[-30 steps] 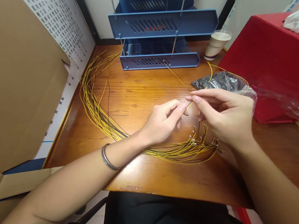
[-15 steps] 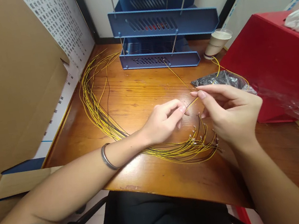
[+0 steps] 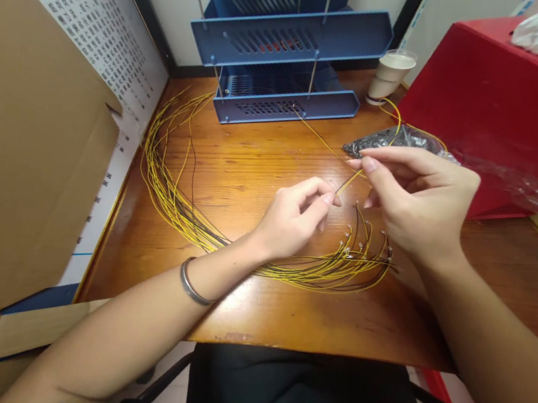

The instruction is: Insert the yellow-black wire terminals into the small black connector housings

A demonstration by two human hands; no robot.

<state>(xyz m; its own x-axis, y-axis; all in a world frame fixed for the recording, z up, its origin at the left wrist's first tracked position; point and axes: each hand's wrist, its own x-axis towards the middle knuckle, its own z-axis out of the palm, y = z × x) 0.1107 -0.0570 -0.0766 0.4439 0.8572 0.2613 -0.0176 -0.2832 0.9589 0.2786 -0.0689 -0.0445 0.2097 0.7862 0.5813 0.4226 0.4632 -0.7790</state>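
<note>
A thin yellow and black wire pair [image 3: 348, 182] spans the short gap between my two hands. My left hand [image 3: 302, 217] pinches it between thumb and forefinger; the fingertips hide its end. My right hand [image 3: 411, 190] closes thumb and forefinger on the same wires a little to the right. Beyond the right hand, a yellow length loops up near the cup, and another strand runs back to the lower blue tray. Under my left forearm curves a bundle of yellow and black wires [image 3: 167, 196], with small metal-looking tips gathered below my hands.
Blue stacked trays [image 3: 285, 105] stand at the back of the wooden table [image 3: 251, 150]. A paper cup [image 3: 389, 76], a black plastic-wrapped packet [image 3: 381, 139] and a red box [image 3: 483, 115] are to the right. Cardboard [image 3: 23, 150] rises at the left.
My right hand has shifted slightly right and up along the wires, widening the gap between the hands. The yellow loop by the cup has bulged a little to the right. My left hand stays nearly still.
</note>
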